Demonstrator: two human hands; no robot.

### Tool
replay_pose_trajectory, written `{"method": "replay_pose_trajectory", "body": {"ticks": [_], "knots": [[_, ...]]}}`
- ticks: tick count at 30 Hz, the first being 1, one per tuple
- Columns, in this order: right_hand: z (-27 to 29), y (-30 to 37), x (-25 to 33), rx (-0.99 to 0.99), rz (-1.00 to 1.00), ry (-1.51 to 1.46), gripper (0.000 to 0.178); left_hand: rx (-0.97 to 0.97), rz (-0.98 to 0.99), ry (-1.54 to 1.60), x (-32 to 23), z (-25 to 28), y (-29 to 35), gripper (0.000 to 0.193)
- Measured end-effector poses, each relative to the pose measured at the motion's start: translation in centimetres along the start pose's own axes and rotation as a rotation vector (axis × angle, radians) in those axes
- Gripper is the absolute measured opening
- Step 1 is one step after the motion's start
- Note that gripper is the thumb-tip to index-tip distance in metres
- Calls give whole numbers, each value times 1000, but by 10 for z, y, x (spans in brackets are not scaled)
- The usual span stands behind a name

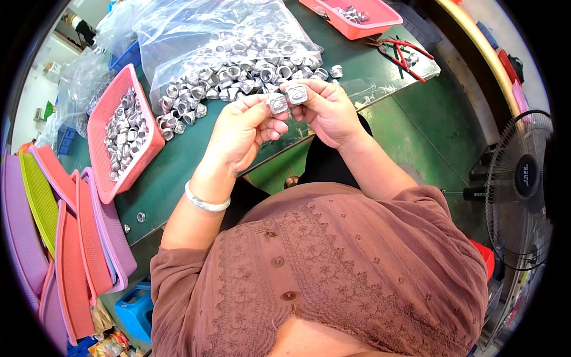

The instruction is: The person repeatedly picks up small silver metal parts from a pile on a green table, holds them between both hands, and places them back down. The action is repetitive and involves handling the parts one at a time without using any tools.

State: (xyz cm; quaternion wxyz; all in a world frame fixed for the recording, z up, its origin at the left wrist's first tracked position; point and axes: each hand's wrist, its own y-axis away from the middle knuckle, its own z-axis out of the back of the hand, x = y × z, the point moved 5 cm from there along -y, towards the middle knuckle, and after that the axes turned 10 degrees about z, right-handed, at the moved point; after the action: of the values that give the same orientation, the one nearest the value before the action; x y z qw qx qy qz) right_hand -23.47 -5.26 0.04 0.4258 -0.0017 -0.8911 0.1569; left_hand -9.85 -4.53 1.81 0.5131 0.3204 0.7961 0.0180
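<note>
My left hand (247, 126) pinches a silver-grey metal ring (277, 103) with a square, patterned face. Close beside it, my right hand (331, 113) grips a similar square-faced ring (297, 93) between thumb and fingers. Both faces point up toward me, and the fingers hide the bands. Just beyond my hands lies a big heap of metal rings (238, 71), partly under a clear plastic bag (178, 35). To the left, a pink plastic basket (100, 128) holds many more of these rings. A pale bangle circles my left wrist.
Red-handled pliers (404, 56) lie at the table's right corner, near another pink basket (351, 27) with a few rings. Stacked coloured baskets (77, 238) stand at the left. A loose ring (141, 217) rests near the green table's (172, 178) edge. A black fan (520, 184) stands right.
</note>
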Motion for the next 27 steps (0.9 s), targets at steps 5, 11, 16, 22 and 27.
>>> {"method": "replay_pose_trajectory", "body": {"ticks": [5,11,16,22,27], "knots": [[-3,1,0,-17,0,47,18,30,14,62,2,3,1,16],[-5,1,-4,-21,17,120,19,38,34,100,5,8,2,18],[-6,2,-4,-29,29,183,19,52,45,133,7,8,4,19],[-12,5,-2,-32,-8,227,18,46,76,183,7,6,5,28],[-24,3,14,182,512,905,14,184,101,415,6,-1,10,40]]}}
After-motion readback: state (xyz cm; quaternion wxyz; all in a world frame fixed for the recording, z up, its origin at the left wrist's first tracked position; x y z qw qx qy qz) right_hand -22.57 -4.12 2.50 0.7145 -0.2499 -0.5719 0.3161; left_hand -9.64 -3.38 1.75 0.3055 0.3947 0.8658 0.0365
